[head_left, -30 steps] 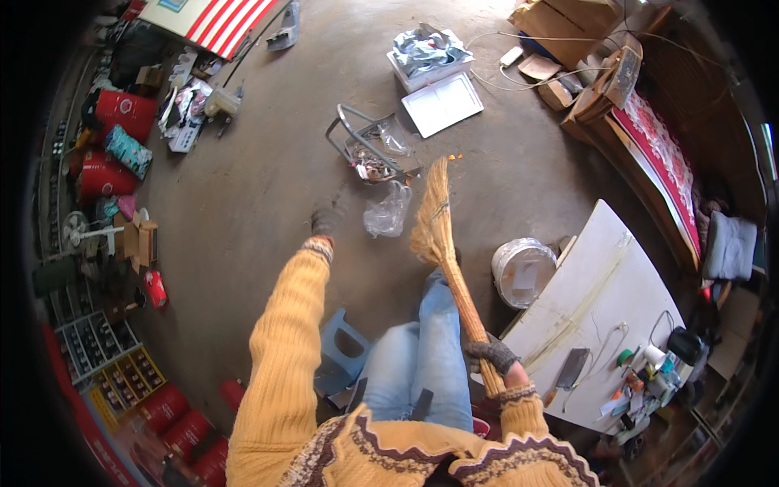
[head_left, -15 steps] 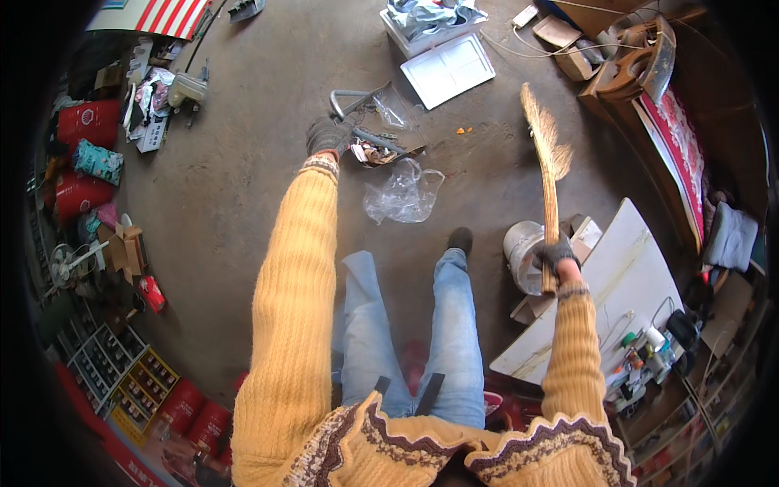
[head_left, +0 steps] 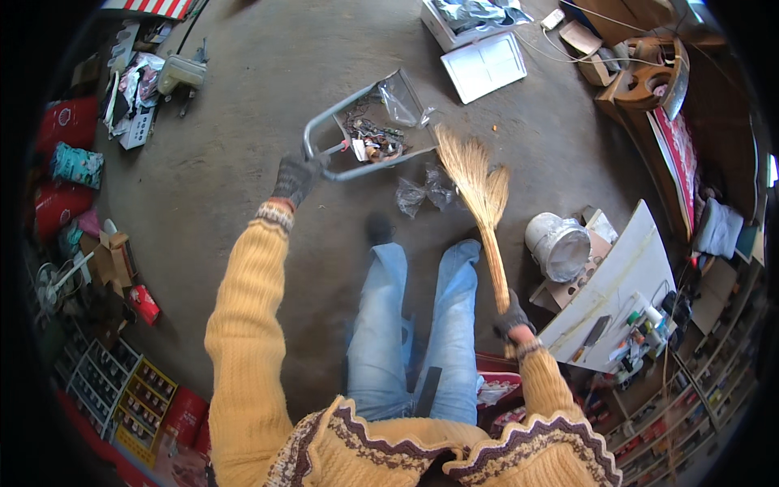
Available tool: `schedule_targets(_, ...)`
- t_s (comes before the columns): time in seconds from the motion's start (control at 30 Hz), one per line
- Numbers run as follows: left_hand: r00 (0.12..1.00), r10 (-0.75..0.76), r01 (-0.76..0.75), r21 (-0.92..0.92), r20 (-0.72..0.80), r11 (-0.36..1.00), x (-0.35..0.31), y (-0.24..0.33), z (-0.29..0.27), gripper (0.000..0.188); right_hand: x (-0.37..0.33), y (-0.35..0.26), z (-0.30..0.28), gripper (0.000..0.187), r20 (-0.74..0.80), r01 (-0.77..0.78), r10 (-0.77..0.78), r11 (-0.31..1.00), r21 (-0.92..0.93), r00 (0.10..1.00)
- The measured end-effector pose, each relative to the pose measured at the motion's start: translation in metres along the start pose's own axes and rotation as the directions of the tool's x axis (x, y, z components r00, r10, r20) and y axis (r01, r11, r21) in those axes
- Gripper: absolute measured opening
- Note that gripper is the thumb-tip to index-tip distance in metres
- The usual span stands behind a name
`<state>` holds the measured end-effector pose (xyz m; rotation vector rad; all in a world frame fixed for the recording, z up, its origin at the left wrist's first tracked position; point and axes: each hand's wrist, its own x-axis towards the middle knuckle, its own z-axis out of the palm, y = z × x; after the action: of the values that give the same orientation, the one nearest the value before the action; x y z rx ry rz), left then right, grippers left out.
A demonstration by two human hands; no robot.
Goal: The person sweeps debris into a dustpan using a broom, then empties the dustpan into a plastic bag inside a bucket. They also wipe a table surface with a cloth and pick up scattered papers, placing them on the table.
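My left hand (head_left: 299,177), in a dark grey glove, is closed on the tubular grey handle of a dustpan (head_left: 357,171). Inside the pan lies mixed litter (head_left: 375,146), with a piece of clear plastic (head_left: 398,104) toward its far side. My gloved right hand (head_left: 513,316) grips the stalk end of a straw broom (head_left: 475,174). The broom's bristles fan out beside the dustpan's open edge. Crumpled clear plastic (head_left: 411,197) lies on the floor between the bristles and my feet.
On the right stand a white bucket (head_left: 560,247) and a pale board (head_left: 625,284) with tools and bottles on it. A grey bin (head_left: 442,28) and its white lid (head_left: 485,66) are at the far side. Boxes and red drums (head_left: 65,126) line the left. A small orange scrap (head_left: 495,127) lies beyond the broom.
The dustpan has turned, its handle swinging left with my left hand. The broom has come left and nearer, its bristles now by the pan. The clear plastic on the floor is bunched up.
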<state>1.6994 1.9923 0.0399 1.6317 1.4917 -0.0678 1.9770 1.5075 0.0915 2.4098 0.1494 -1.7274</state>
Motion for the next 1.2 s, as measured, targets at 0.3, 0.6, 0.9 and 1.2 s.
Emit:
schedule_targets(0.3, 0.993, 0.041, -0.053, 0.117, 0.107, 0.992, -0.033, -0.069, -0.033, 0.024, -0.049, 0.030, 0.021, 0.079, -0.004, -0.024, 0.034, 0.789, 0.614, 0.999)
schedule_targets(0.6, 0.992, 0.127, -0.126, 0.334, 0.019, 0.934, -0.042, -0.092, 0.021, 0.041, 0.005, -0.144, 0.128, 0.022, 0.348, -0.212, -0.230, 0.463, 0.860, 0.909)
schedule_targets(0.9, 0.997, -0.058, 0.032, 0.442, 0.047, 0.896, -0.068, -0.092, 0.034, 0.035, -0.111, -0.219, 0.192, 0.043, 0.479, -0.295, -0.419, 0.431, 0.853, 0.772)
schedule_targets(1.2, 0.989, -0.101, 0.136, 0.386, -0.109, 0.913, -0.093, -0.129, 0.027, 0.038, -0.145, -0.110, 0.099, 0.046, 0.340, -0.136, -0.251, 0.588, 0.797, 0.906)
